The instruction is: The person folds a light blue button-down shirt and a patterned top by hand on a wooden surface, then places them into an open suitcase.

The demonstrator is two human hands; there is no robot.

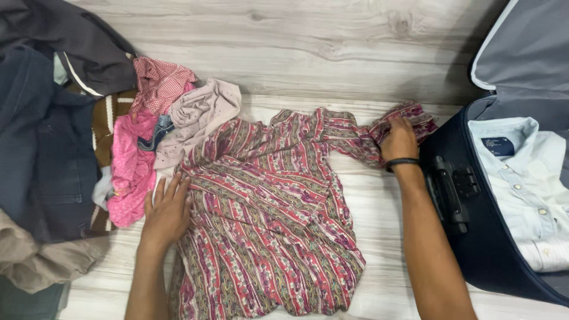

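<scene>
A red and pink patterned striped garment (272, 219) lies spread on the pale wood-look floor. My left hand (168, 210) rests flat, fingers apart, on its left edge. At the garment's far right end, my right hand (398, 139), with a black band on the wrist, grips a bunched sleeve (415, 115) next to the suitcase.
An open navy suitcase (474, 237) at right holds a folded light blue shirt (521, 184); its grey lid (527, 53) stands up. At left lies a heap of clothes: pink top (130, 172), red checked cloth (159, 83), beige cloth (201, 112), dark denim (41, 148).
</scene>
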